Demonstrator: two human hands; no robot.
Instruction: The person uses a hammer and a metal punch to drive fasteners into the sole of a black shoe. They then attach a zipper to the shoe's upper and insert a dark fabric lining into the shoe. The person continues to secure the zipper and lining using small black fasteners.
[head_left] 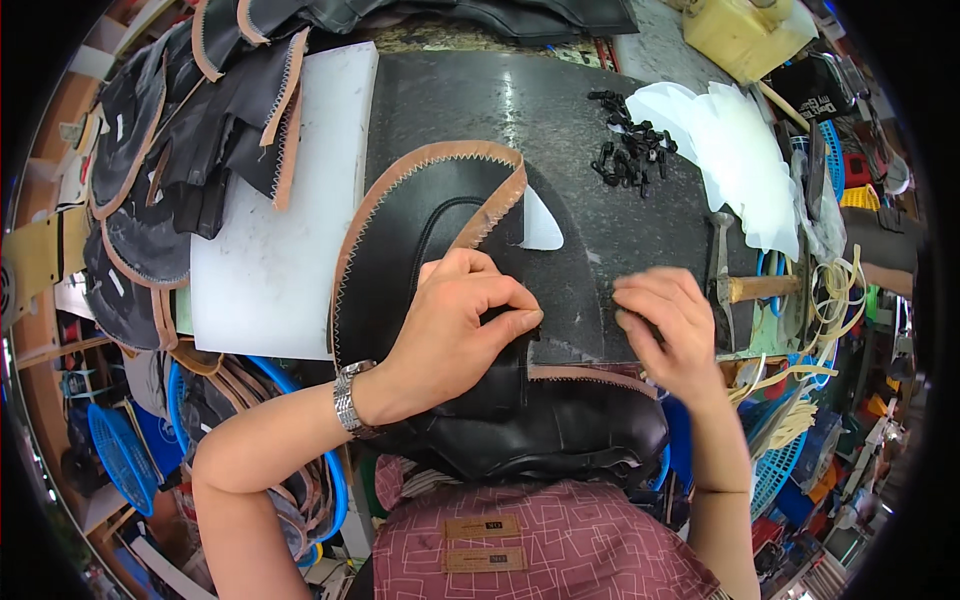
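A black leather boot upper (385,235) with a tan zigzag-stitched border lies in front of me, its lower part hanging over the board's near edge. My left hand (465,315) rests on it, thumb and forefinger pinched at the slit edge around a tiny dark bit too small to name. A white curved piece (542,222) shows beside the slit. To the right, my right hand (668,322) hovers over the board with bent fingers and thumb drawn close together; whether anything is between them is hidden. Several small black parts, perhaps zipper sliders (635,150), lie farther off.
The dark work board (440,95) adjoins a white slab (275,250). Stacked leather pieces (200,150) cover the far left. White plastic sheets (740,150), a hammer (755,288) and a yellowish jug (745,40) are at right. Blue baskets (120,460) stand below.
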